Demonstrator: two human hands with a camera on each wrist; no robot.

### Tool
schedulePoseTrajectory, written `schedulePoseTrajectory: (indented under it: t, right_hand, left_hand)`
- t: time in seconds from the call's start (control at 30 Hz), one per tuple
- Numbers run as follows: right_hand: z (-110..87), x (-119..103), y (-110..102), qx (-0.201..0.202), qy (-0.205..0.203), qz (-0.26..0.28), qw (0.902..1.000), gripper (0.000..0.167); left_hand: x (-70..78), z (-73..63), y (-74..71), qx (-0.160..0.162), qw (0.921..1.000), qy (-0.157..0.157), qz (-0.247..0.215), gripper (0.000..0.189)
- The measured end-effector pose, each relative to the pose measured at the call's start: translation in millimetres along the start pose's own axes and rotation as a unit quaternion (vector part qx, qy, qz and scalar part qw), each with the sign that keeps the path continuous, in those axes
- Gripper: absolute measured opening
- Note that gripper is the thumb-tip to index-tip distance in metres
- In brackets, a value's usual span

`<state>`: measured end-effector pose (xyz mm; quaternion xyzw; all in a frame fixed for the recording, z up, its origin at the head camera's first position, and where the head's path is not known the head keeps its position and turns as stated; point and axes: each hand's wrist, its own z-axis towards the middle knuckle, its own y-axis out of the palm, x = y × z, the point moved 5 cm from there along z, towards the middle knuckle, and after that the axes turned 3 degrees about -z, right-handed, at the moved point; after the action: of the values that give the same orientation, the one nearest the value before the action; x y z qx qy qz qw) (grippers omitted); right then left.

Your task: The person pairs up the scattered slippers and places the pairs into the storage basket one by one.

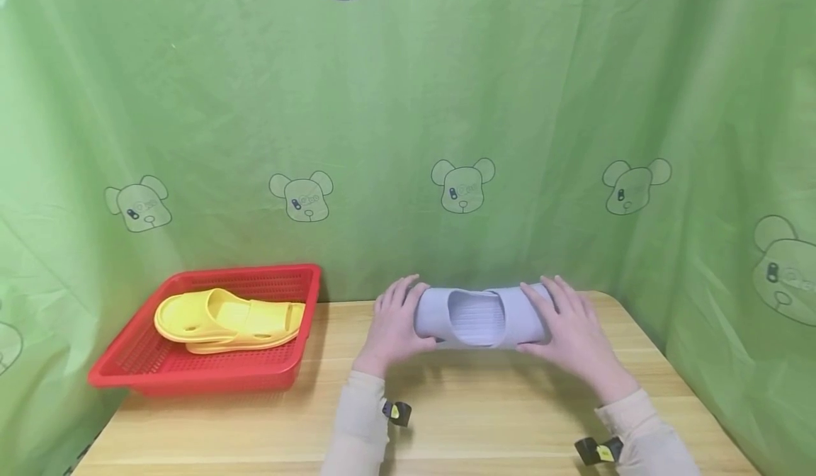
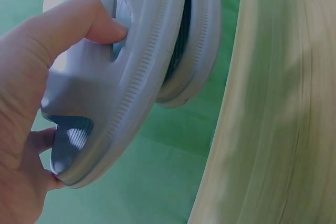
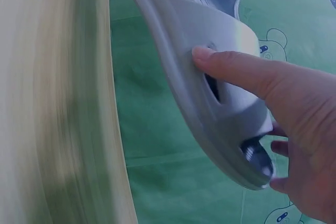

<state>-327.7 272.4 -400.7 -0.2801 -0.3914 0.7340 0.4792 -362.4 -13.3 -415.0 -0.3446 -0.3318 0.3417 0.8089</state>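
Nearby, the left hand (image 1: pixel 392 324) and right hand (image 1: pixel 574 331) each clasp one end of a pair of grey slippers (image 1: pixel 481 316), fingers (image 2: pixel 79 22) curled around them, above the far edge of the counter (image 1: pixel 497 419). Farther left, yellow slippers (image 1: pixel 226 320) lie in a red basket (image 1: pixel 127 377), against the green curtain (image 1: pixel 408 108).

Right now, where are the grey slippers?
In the head view, the grey slippers sit right of the red basket, gripped between left hand and right hand.

Left hand (image 1: pixel 393 324), right hand (image 1: pixel 571 327) hold grey slippers (image 1: pixel 479 316) over table (image 1: pixel 446 419); yellow slippers (image 1: pixel 228 318) in red basket (image 1: pixel 159 370).
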Motion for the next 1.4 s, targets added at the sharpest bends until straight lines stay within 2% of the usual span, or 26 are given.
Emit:
schedulePoseTrajectory:
  t: [0.3, 0.63, 1.07, 1.3, 1.4]
  right_hand:
    - [-0.6, -6.1, 1.5, -0.006, -0.087, 0.003, 0.9962, 0.102]
    - [-0.5, -12.2, 7.1, 0.004, -0.123, 0.012, 0.9924, 0.097]
    - [-5.3, -8.2, 13.1, -0.033, -0.092, 0.024, 0.9949, 0.110]
    - [-5.9, -4.5, 13.5, -0.065, -0.043, 0.020, 0.9967, 0.124]
    - [-6.4, -2.8, 13.8, -0.074, -0.031, 0.019, 0.9966, 0.124]
  left_hand:
    - [-1.9, 0.4, -1.7, -0.026, 0.9996, -0.002, -0.003, 0.092]
    - [-1.3, 0.0, -0.7, -0.042, 0.9990, -0.008, -0.014, 0.091]
    - [4.3, 1.5, -0.1, -0.047, 0.9989, 0.005, 0.003, 0.092]
    - [4.7, 1.6, 0.8, -0.042, 0.9991, 0.009, 0.005, 0.093]
    - [4.9, 1.6, 0.5, -0.043, 0.9991, 0.007, 0.003, 0.094]
